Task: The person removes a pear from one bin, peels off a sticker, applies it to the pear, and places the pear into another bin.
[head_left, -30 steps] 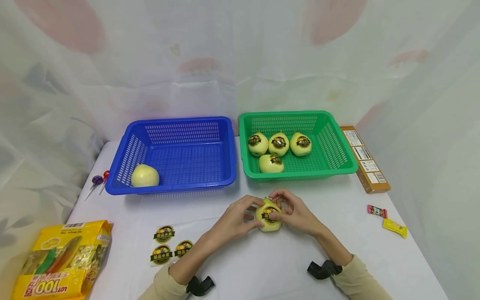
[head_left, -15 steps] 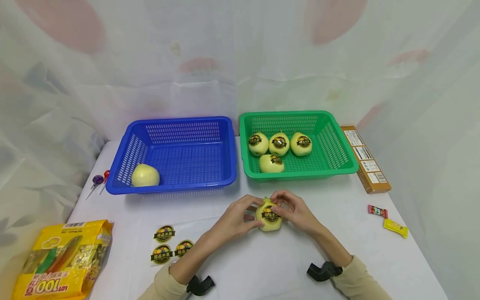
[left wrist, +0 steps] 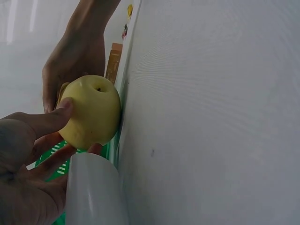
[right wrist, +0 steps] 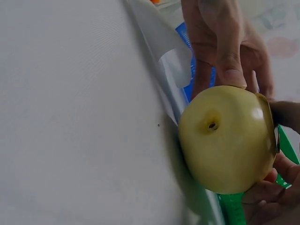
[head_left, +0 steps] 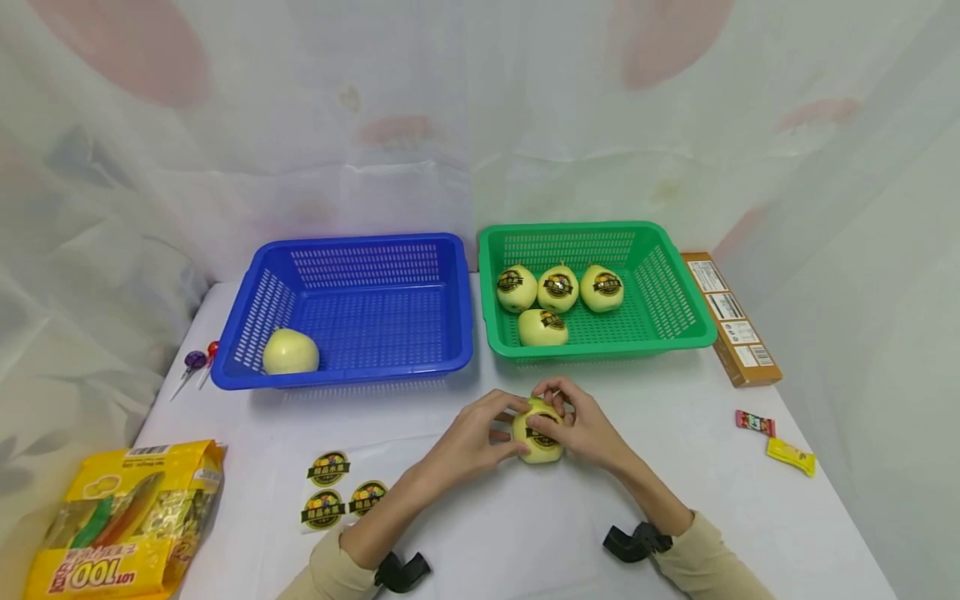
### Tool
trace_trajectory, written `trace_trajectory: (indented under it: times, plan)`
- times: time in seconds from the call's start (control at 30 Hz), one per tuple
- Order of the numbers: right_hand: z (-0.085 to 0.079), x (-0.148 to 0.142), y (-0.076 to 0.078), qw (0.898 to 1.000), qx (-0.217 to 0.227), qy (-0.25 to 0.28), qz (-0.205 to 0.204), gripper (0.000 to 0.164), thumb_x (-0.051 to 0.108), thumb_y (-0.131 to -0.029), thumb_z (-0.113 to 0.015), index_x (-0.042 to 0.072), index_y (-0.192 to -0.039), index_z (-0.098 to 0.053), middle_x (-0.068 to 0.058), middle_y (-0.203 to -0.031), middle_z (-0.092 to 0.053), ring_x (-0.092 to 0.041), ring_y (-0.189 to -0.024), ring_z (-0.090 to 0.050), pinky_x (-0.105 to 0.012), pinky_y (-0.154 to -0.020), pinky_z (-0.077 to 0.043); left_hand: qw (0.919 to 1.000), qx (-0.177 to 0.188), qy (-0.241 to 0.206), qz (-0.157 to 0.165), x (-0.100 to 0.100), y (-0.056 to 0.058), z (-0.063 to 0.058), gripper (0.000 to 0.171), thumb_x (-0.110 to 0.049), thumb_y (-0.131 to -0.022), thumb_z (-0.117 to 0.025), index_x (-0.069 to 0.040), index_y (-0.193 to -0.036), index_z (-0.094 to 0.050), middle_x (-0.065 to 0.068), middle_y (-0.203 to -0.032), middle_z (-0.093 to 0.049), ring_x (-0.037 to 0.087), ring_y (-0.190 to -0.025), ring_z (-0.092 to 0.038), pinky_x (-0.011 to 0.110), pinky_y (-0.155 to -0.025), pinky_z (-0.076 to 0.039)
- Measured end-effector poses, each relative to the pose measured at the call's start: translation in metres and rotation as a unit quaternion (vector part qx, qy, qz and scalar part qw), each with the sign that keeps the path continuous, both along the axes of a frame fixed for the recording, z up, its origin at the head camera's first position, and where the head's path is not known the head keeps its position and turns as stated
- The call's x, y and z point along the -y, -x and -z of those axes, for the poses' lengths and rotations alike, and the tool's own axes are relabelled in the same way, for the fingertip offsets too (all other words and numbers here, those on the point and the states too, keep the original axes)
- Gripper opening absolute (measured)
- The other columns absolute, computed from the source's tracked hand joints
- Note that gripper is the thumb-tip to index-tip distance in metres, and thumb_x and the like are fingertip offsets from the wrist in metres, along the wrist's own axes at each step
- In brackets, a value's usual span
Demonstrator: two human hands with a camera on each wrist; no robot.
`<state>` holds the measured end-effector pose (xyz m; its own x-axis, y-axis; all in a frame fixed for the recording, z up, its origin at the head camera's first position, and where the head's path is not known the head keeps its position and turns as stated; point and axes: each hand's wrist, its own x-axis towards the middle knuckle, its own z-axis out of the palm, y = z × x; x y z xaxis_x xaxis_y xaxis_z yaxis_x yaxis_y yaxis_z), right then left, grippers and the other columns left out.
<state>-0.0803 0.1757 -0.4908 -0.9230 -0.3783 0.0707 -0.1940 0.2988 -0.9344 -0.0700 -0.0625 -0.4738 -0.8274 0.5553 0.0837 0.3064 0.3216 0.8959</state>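
A pale yellow pear (head_left: 538,456) stands on the white table in front of the green basket, stem up. My left hand (head_left: 474,439) grips its left side, thumb low in front and fingers spread behind. On the front of the pear is a black-and-gold round label sticker (head_left: 537,440), partly covered by the thumb of my right hand (head_left: 592,429). That thumb presses the sticker while the right fingers curl at the pear's upper right. Both wrist views show the pear's bottom hollow; in the right wrist view the sticker edge (right wrist: 277,139) shows side-on.
The green basket (head_left: 600,350) holds several stickered pears. In the blue basket (head_left: 345,379) lies one plain pear (head_left: 291,352). Three stickers sit on a sheet (head_left: 397,454) at left. A yellow candy bag (head_left: 123,521), lollipops (head_left: 195,360), a brown box (head_left: 731,321) and wrapped candies (head_left: 790,456) line the sides.
My right thumb has shifted left across the sticker, covering more of it, and the right wrist has moved slightly left. My left hand keeps its hold on the pear.
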Motion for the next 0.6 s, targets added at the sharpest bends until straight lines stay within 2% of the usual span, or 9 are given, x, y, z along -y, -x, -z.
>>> trace_trajectory:
  times: [0.1,0.27,0.37,0.5,0.6]
  plan:
    - [-0.001,0.003,0.001,1.0,-0.006,-0.009,0.009,0.02,0.013,-0.105,-0.072,0.007,-0.123,-0.065,-0.006,-0.097,-0.055,-0.008,-0.083,-0.046,-0.018,-0.062,-0.037,1.0,0.003,0.004,-0.005,-0.001,0.0,0.0,0.047,-0.007,-0.091,-0.087,-0.008,-0.134,-0.067,0.012,-0.138,-0.069,0.031,-0.12,-0.075,0.034,-0.095,-0.069]
    - [-0.002,0.003,0.0,1.0,-0.001,-0.005,0.01,0.015,0.012,-0.111,-0.062,0.005,-0.124,-0.063,-0.008,-0.103,-0.061,-0.007,-0.088,-0.051,-0.018,-0.066,-0.043,0.9999,0.012,0.006,-0.01,-0.001,0.0,0.001,0.049,-0.006,-0.09,-0.088,-0.008,-0.134,-0.067,0.011,-0.138,-0.068,0.03,-0.121,-0.076,0.034,-0.096,-0.069]
    - [0.001,-0.005,-0.001,1.0,0.005,0.015,-0.023,0.027,0.011,-0.105,-0.071,0.006,-0.129,-0.061,-0.01,-0.111,-0.059,-0.008,-0.092,-0.049,-0.018,-0.065,-0.044,0.9999,0.016,0.002,-0.006,-0.001,0.001,0.002,0.05,-0.006,-0.09,-0.088,-0.009,-0.136,-0.067,0.011,-0.139,-0.068,0.029,-0.121,-0.075,0.033,-0.096,-0.068]
    - [0.004,-0.019,-0.001,0.996,-0.003,0.035,-0.086,0.054,0.006,-0.091,-0.088,0.007,-0.136,-0.058,-0.012,-0.12,-0.058,-0.015,-0.083,-0.047,-0.019,-0.058,-0.043,0.9998,0.021,-0.003,0.003,-0.002,0.001,0.001,0.051,-0.005,-0.091,-0.087,-0.008,-0.136,-0.066,0.011,-0.143,-0.066,0.03,-0.122,-0.074,0.03,-0.096,-0.068]
    - [0.006,-0.025,0.0,0.993,-0.012,0.035,-0.114,0.063,0.003,-0.084,-0.093,0.007,-0.137,-0.058,-0.013,-0.123,-0.059,-0.02,-0.075,-0.048,-0.02,-0.055,-0.046,0.9997,0.022,-0.006,0.007,-0.001,0.0,0.0,0.05,-0.003,-0.091,-0.086,-0.007,-0.136,-0.066,0.012,-0.145,-0.065,0.031,-0.123,-0.074,0.029,-0.096,-0.068]
